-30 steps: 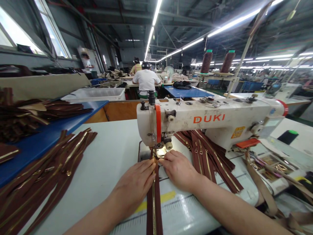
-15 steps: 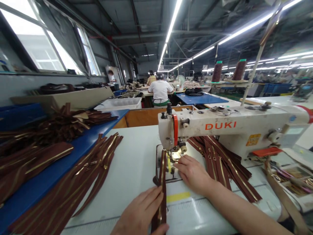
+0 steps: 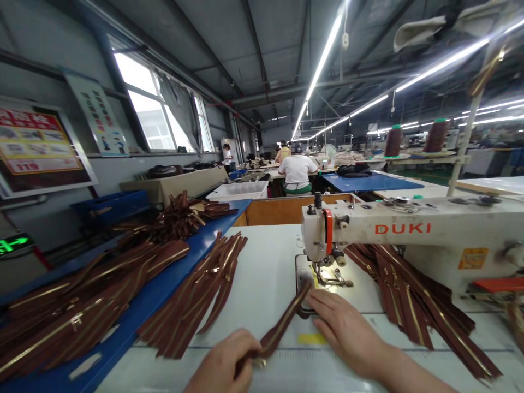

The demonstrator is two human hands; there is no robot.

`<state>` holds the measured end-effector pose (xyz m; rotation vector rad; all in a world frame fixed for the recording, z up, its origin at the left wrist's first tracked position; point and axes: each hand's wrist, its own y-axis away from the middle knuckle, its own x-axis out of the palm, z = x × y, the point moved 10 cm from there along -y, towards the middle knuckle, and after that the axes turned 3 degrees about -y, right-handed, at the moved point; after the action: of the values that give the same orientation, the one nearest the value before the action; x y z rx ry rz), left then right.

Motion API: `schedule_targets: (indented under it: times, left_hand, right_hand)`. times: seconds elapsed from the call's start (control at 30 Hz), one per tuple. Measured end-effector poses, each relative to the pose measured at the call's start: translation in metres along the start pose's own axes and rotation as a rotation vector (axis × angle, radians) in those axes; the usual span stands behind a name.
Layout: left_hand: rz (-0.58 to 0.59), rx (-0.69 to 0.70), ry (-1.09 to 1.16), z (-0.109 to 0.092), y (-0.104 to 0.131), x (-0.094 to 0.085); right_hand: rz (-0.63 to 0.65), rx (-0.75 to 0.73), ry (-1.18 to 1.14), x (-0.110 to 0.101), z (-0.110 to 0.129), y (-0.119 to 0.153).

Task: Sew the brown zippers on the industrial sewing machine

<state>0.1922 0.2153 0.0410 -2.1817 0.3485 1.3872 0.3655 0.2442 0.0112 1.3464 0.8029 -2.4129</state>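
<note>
My left hand (image 3: pixel 229 360) is closed around the near end of a brown zipper (image 3: pixel 284 325) with gold teeth; a small metal piece shows beneath the fingers. From there the strip slants up to the right, its blurred far end in front of the presser foot (image 3: pixel 327 279) of a white sewing machine (image 3: pixel 360 229). My right hand (image 3: pixel 352 330) lies with fingers stretched out beside that far end. Its fingertips are at the strip's edge; whether they press on it I cannot make out.
Brown zippers lie in a bundle (image 3: pixel 196 300) on the left of the table and in another pile (image 3: pixel 409 295) under the machine arm. More zippers (image 3: pixel 82 322) cover the blue board (image 3: pixel 141 341). A person in a white shirt (image 3: pixel 298 169) sits ahead.
The zipper has come away from the presser foot and turned from upright to slanted. My left hand has closed on its near end. The view has swung left.
</note>
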Motion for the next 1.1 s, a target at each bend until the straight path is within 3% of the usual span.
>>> schedule_targets:
  times: [0.1, 0.17, 0.3, 0.37, 0.43, 0.5, 0.67, 0.8, 0.87, 0.93, 1.03, 1.1]
  left_hand:
    - [-0.109, -0.343, 0.050, 0.046, -0.028, -0.056]
    - [-0.217, -0.488, 0.068, 0.070, -0.049, -0.097]
    - [-0.430, -0.527, -0.060, 0.095, -0.088, -0.171]
    - [-0.494, -0.519, -0.135, 0.104, -0.095, -0.190]
    - [-0.519, -0.495, -0.214, 0.111, -0.092, -0.194]
    - [-0.501, -0.454, -0.291, 0.117, -0.083, -0.181]
    - [-0.256, -0.385, -0.379, 0.141, -0.051, -0.113]
    - [-0.189, -0.338, -0.433, 0.140, -0.038, -0.086]
    - [-0.187, -0.249, -0.489, 0.122, -0.042, -0.075]
    - [-0.200, -0.092, -0.535, 0.091, -0.050, -0.056]
    - [-0.184, 0.190, -0.501, 0.035, -0.059, -0.008]
    - [-0.145, 0.303, -0.444, 0.007, -0.062, 0.027]
  right_hand:
    - [-0.036, 0.042, 0.008, -0.004, -0.003, 0.001]
    - [-0.050, 0.064, 0.001, -0.007, -0.004, 0.001]
    - [-0.060, 0.097, -0.007, -0.008, -0.006, 0.002]
    - [-0.065, 0.113, -0.013, -0.008, -0.008, 0.003]
    - [-0.074, 0.125, -0.021, -0.008, -0.008, 0.003]
    - [-0.078, 0.130, -0.028, -0.009, -0.008, 0.003]
    - [-0.038, 0.120, -0.044, -0.008, -0.006, 0.001]
    - [-0.088, 0.103, -0.041, -0.010, -0.007, 0.001]
    - [-0.130, 0.077, -0.032, -0.011, -0.006, 0.000]
    - [-0.171, 0.038, -0.006, -0.013, -0.003, 0.000]
    - [-0.201, -0.028, 0.082, -0.020, 0.006, 0.004]
    - [-0.203, -0.036, 0.141, -0.030, 0.006, 0.013]
